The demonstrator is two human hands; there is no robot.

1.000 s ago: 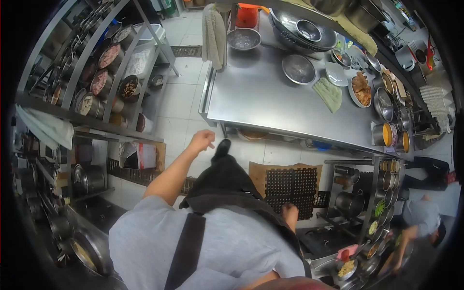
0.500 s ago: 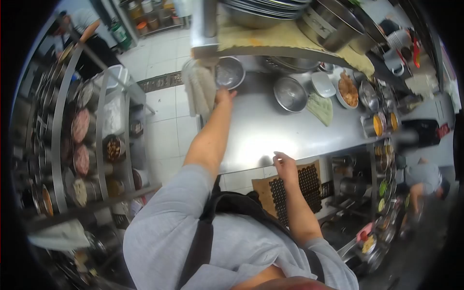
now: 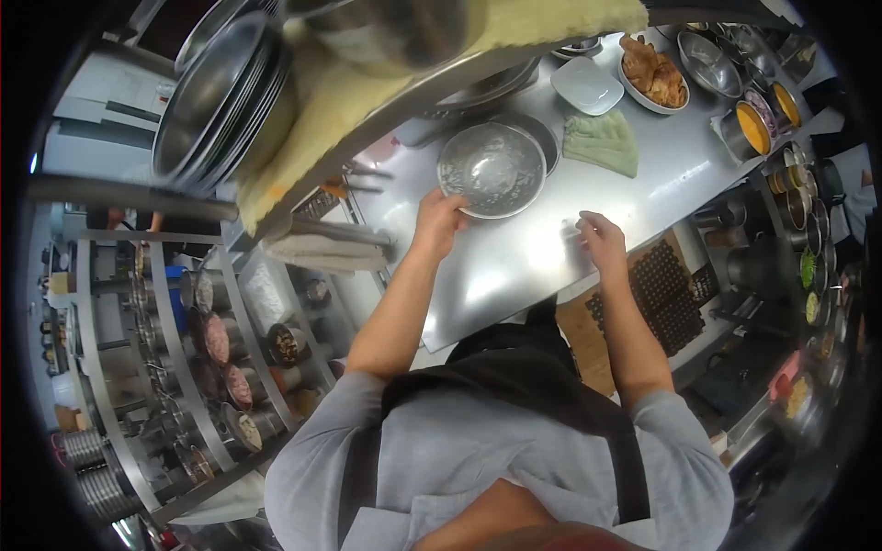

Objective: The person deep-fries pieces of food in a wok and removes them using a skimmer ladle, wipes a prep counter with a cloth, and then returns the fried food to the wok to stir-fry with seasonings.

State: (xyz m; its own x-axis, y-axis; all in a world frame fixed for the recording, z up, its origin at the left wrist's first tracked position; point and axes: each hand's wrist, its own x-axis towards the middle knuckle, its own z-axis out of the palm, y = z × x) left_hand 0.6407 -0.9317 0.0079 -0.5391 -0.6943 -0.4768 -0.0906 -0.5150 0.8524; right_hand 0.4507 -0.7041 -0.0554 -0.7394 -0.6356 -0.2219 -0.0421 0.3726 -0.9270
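Note:
My left hand (image 3: 441, 223) is closed on the near-left rim of a shiny metal bowl (image 3: 491, 170), which looks empty inside. The bowl is over the steel table and overlaps a second metal bowl (image 3: 549, 145), of which only the right side shows. My right hand (image 3: 603, 242) is above the table near its front edge. Its fingers are loosely bent and apart, and I see nothing in them. Just beyond the bowls lies a folded green cloth (image 3: 602, 145), beside a white square dish (image 3: 588, 85).
Fried food fills a white bowl (image 3: 658, 103) at the back right, near containers of orange liquid (image 3: 753, 128). A shelf (image 3: 367, 115) with stacked metal bowls (image 3: 220, 96) overhangs the table's left side. A rack (image 3: 197, 367) of food containers stands at left.
My left hand has brought the metal bowl from the table's left end to the right, over the second bowl. The view has turned; my right hand stays near the front edge.

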